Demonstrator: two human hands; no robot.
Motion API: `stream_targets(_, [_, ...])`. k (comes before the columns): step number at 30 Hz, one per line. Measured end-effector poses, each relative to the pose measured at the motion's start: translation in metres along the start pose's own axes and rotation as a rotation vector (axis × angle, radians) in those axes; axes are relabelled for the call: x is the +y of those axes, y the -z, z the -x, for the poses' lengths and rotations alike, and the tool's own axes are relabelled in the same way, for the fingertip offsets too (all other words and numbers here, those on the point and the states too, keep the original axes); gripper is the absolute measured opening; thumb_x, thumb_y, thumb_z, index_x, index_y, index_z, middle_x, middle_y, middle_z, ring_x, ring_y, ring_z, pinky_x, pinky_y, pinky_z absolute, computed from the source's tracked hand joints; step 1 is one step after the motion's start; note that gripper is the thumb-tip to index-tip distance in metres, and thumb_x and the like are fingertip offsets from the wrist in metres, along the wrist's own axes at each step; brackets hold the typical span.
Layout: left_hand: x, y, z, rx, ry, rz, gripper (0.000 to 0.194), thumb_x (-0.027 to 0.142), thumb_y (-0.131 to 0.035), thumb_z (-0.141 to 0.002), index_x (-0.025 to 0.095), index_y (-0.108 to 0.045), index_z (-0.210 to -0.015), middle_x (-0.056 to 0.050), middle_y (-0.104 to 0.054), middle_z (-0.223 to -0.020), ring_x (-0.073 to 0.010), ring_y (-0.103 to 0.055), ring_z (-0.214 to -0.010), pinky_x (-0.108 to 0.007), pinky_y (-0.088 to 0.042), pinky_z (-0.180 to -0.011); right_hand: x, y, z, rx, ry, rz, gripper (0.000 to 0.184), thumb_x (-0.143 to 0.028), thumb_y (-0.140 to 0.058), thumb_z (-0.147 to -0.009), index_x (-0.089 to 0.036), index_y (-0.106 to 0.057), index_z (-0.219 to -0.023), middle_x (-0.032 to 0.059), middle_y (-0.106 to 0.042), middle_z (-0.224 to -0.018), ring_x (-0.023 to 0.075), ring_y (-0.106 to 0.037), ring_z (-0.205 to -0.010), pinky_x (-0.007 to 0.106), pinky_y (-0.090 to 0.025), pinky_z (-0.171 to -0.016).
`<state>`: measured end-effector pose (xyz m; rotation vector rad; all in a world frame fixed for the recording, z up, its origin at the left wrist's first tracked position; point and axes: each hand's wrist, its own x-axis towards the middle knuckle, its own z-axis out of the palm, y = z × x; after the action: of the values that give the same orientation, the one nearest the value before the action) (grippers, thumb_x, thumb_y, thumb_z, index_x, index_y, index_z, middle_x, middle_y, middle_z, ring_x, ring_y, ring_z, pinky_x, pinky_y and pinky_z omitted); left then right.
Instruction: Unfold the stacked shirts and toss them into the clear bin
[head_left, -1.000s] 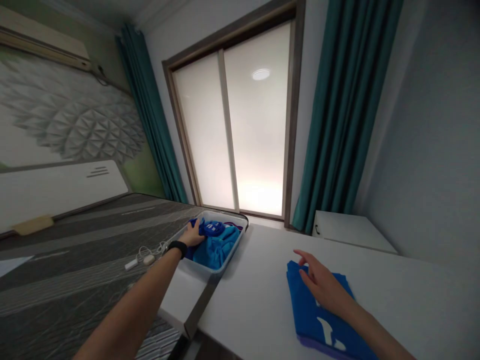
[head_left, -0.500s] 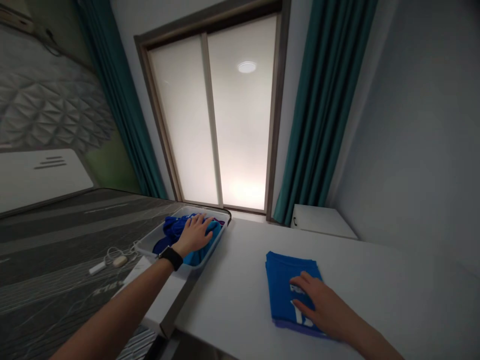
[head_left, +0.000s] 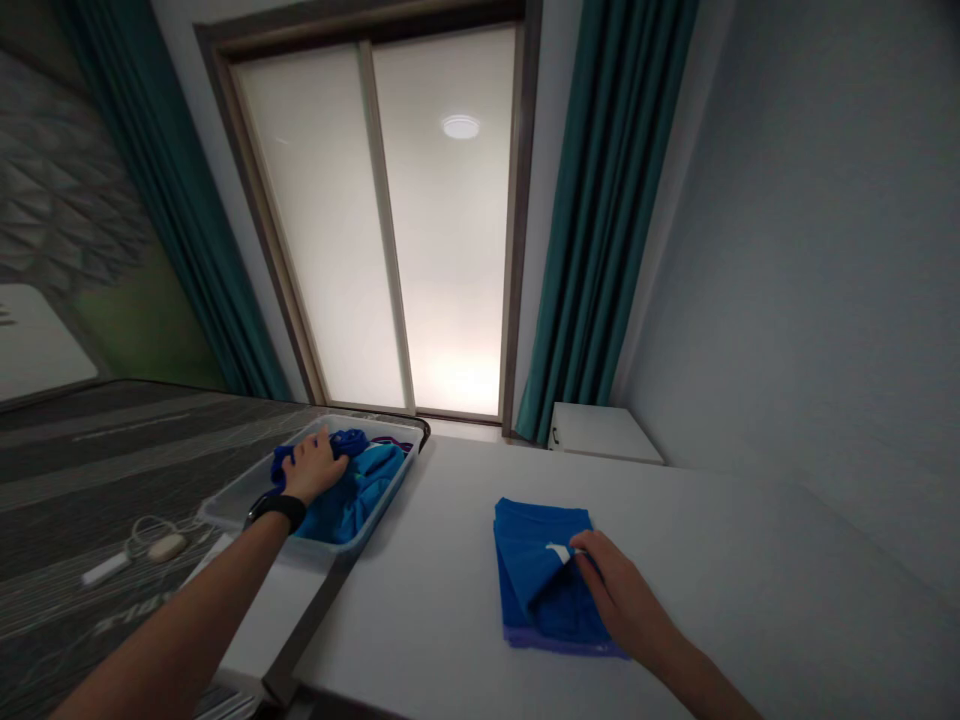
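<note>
A pale plastic tub (head_left: 238, 494) at the table's left edge holds crumpled blue clothes (head_left: 358, 484). My left hand (head_left: 315, 467), a black watch on its wrist, reaches into the tub and grips the dark blue cloth at its far left. A folded blue garment (head_left: 536, 580) with white print lies on the white table (head_left: 720, 580), stacked on a purple layer. My right hand (head_left: 619, 592) rests on its right side, with the thumb and fingers pinching a turned-up fold of the top layer.
A bed with a dark grey striped cover (head_left: 90, 470) lies to the left, with a white cable and small device (head_left: 154, 548) on it. A white cabinet (head_left: 604, 432) stands beyond the table by teal curtains (head_left: 592, 220) and a frosted sliding window (head_left: 390, 230).
The view has swung right. My left hand has shifted from the top of the tub's clothes to the dark cloth at the left. My right hand has lifted a fold of the folded garment.
</note>
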<state>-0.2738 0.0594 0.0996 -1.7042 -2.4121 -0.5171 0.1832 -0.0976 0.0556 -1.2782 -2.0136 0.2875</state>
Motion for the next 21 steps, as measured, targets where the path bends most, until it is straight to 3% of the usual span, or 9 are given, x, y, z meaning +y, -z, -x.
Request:
stream_targets(2, [0.040,0.015,0.030,0.061,-0.185,0.177,0.059,0.035,-0.045,-0.083,0.010,-0.041,-0.136,-0.020,-0.053,-0.132,-0.0351,-0.048,-0.125,-0.050,-0.038,-0.103,-0.004,0.005,-0.015,0.100,0.035,0.040,0.025,-0.029,-0.033,-0.099,-0.024,-0.056,-0.093,0.0058,-0.063,-0.087,0.0216,-0.060,-0.083,0.036,-0.049,-0.077])
stream_targets(5, [0.111,0.035,0.104,-0.163,-0.549,0.590,0.048,0.040,-0.040,-0.090,0.017,-0.043,-0.133,-0.011,-0.062,-0.114,-0.0240,-0.062,-0.102,-0.038,-0.049,-0.091,-0.021,0.014,-0.040,0.160,0.116,0.136,0.026,-0.029,-0.034,-0.099,-0.023,-0.059,-0.094,0.0065,-0.063,-0.086,0.0225,-0.058,-0.083,0.038,-0.046,-0.079])
stream_targets(7, [0.152,0.040,0.152,-0.249,-0.758,0.688,0.056,0.039,-0.051,-0.086,0.021,-0.038,-0.138,-0.010,-0.062,-0.115,-0.0229,-0.062,-0.098,-0.037,-0.050,-0.087,-0.035,0.022,-0.053,0.160,0.166,0.173,0.027,-0.028,-0.034,-0.099,-0.022,-0.060,-0.095,0.0067,-0.064,-0.085,0.0221,-0.057,-0.082,0.037,-0.044,-0.078])
stream_targets(9, [0.181,0.040,0.180,-0.250,-0.887,0.694,0.063,0.031,-0.059,-0.079,0.023,-0.038,-0.138,-0.011,-0.059,-0.123,-0.0256,-0.061,-0.103,-0.039,-0.049,-0.090,-0.047,0.032,-0.061,0.168,0.221,0.196,0.029,-0.027,-0.033,-0.100,-0.022,-0.061,-0.096,0.0069,-0.064,-0.085,0.0215,-0.056,-0.081,0.036,-0.043,-0.076])
stream_targets(11, [0.194,0.039,0.181,-0.224,-0.890,0.653,0.056,0.020,-0.056,-0.076,0.024,-0.045,-0.131,-0.010,-0.061,-0.122,-0.0263,-0.060,-0.107,-0.039,-0.048,-0.092,-0.053,0.044,-0.063,0.165,0.287,0.241,0.031,-0.027,-0.033,-0.101,-0.021,-0.063,-0.097,0.0071,-0.065,-0.083,0.0213,-0.055,-0.078,0.035,-0.041,-0.073])
stream_targets(14, [0.197,0.046,0.155,-0.218,-0.829,0.593,0.037,0.015,-0.051,-0.078,0.023,-0.060,-0.112,-0.007,-0.068,-0.109,-0.0258,-0.064,-0.098,-0.039,-0.049,-0.088,-0.047,0.067,-0.058,0.148,0.336,0.335,0.034,-0.031,-0.033,-0.101,-0.021,-0.065,-0.095,0.0073,-0.065,-0.078,0.0218,-0.054,-0.074,0.036,-0.040,-0.070])
stream_targets(17, [0.198,0.071,0.131,-0.264,-0.826,0.732,0.027,0.018,-0.049,-0.083,0.022,-0.066,-0.102,-0.005,-0.071,-0.102,-0.0239,-0.065,-0.094,-0.036,-0.051,-0.085,-0.039,0.092,-0.055,0.177,0.243,0.327,0.035,-0.036,-0.033,-0.101,-0.022,-0.064,-0.093,0.0077,-0.066,-0.081,0.0224,-0.057,-0.076,0.037,-0.041,-0.073])
stream_targets(21, [0.209,0.117,0.117,-0.397,-0.800,1.025,0.027,0.029,-0.049,-0.088,0.021,-0.066,-0.108,-0.005,-0.071,-0.104,-0.0227,-0.066,-0.092,-0.033,-0.054,-0.078,-0.040,0.125,-0.070,0.224,0.115,0.259,0.031,-0.040,-0.035,-0.099,-0.024,-0.061,-0.095,0.0067,-0.066,-0.089,0.0222,-0.059,-0.084,0.035,-0.045,-0.076])
